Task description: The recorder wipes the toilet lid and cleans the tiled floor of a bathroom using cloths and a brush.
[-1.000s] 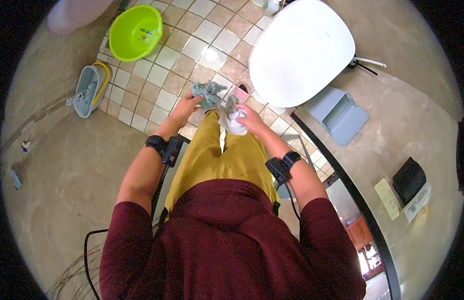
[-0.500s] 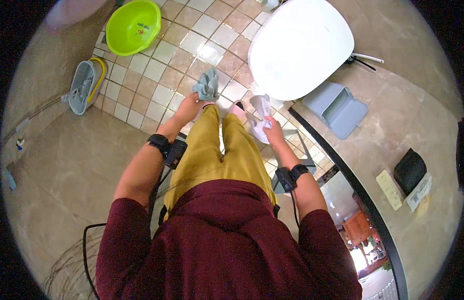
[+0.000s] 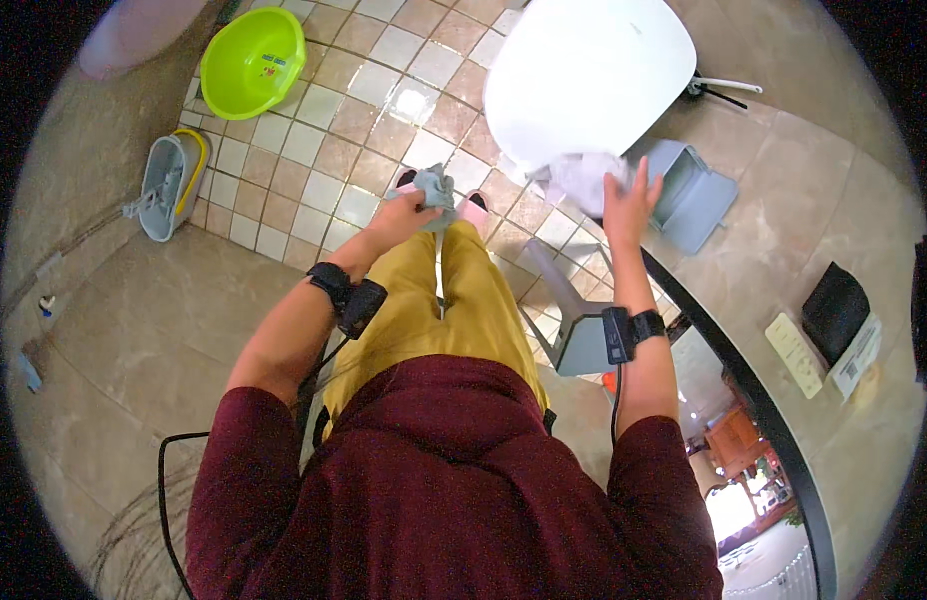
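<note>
Grey-green cloth (image 3: pixel 436 188) sits crumpled in my left hand (image 3: pixel 399 215), above the gap between my feet, with my fingers and thumb closed on it. Part of it bunches up past my fingertips. My right hand (image 3: pixel 632 208) is well apart from the left, reaching out to my right, its fingers spread wide. Just beside those fingers is a whitish cloth (image 3: pixel 582 182), smeared by motion; I cannot tell whether my thumb touches it or whether it is loose in the air. It overlaps the near edge of the white rounded lid (image 3: pixel 594 80) in my view, and I cannot judge whether the two touch.

On that side, right next to my hand, a grey bin (image 3: pixel 721 200) stands with its flap open. As I judge it, the two cloths are already parted, one to each side. The whitish one is at least half out of my grip and has not come to rest; the grey-green one is not set down yet, so that much is left. Whether either cloth is wet or clean does not show.

Farther off to my left, well away from both hands, are a lime-green basin (image 3: pixel 219 85) and a grey bucket (image 3: pixel 164 226) with a yellow handle. My pink slippers (image 3: pixel 474 212) are on the tiled floor (image 3: pixel 336 157), and a grey stand (image 3: pixel 587 345) is beside my right leg.
</note>
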Demonstrator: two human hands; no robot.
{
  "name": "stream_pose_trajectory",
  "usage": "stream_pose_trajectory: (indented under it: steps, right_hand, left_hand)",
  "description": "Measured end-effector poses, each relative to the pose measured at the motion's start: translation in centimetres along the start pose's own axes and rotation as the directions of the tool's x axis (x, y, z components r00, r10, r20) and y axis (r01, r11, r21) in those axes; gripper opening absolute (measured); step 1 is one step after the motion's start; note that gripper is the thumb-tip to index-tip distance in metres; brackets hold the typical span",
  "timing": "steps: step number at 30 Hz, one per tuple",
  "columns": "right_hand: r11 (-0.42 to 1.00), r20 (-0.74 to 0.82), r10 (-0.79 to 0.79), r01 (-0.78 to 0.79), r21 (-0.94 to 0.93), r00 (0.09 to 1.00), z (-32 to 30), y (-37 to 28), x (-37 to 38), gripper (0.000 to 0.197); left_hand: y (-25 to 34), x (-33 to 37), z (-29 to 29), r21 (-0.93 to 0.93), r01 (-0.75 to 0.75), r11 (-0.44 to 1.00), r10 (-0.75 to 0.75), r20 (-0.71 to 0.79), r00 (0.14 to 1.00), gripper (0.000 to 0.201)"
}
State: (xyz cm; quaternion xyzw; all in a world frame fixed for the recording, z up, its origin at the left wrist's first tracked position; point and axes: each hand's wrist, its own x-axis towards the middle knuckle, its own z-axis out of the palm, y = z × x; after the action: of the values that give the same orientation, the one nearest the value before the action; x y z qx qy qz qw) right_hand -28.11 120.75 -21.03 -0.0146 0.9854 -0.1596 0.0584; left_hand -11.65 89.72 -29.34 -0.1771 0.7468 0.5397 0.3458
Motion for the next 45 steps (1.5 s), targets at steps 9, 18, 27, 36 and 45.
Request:
stream_pose_trajectory:
  steps: [9,18,27,36,45]
  right_hand:
    - [0.637,0.807,-0.144,-0.571,0.518,0.572,5.7,-3.4,-9.0,0.06]
    - [0.977,0.564,-0.083,-0.045,0.209,0.821,5.2,-4.2,-12.8,0.031]
    - [0.997,0.489,0.066,-0.034,-0.075,0.87,3.0,2.1,-13.6,0.029]
    - [0.993,0.765,-0.046,-0.052,0.104,0.643,5.1,6.5,-16.4,0.039]
    - [0.994,0.734,-0.009,-0.072,0.079,0.679,4.7,4.6,-16.9,0.039]
  left_hand:
    - [5.6,-1.1,3.2,-0.251,-0.147,0.957,0.204,0.219,0.954,0.036]
    - [4.8,-1.1,4.3,-0.431,0.254,0.866,-0.141,0.276,0.951,0.034]
    - [0.2,-0.2,1.6,-0.51,0.169,0.843,-0.07,0.207,0.976,0.018]
    - [-2.5,-2.4,-1.9,-0.468,0.283,0.837,-0.26,0.115,0.959,0.023]
    - [-4.4,-2.6,-4.8,-0.441,0.279,0.853,-0.31,0.002,0.951,0.028]
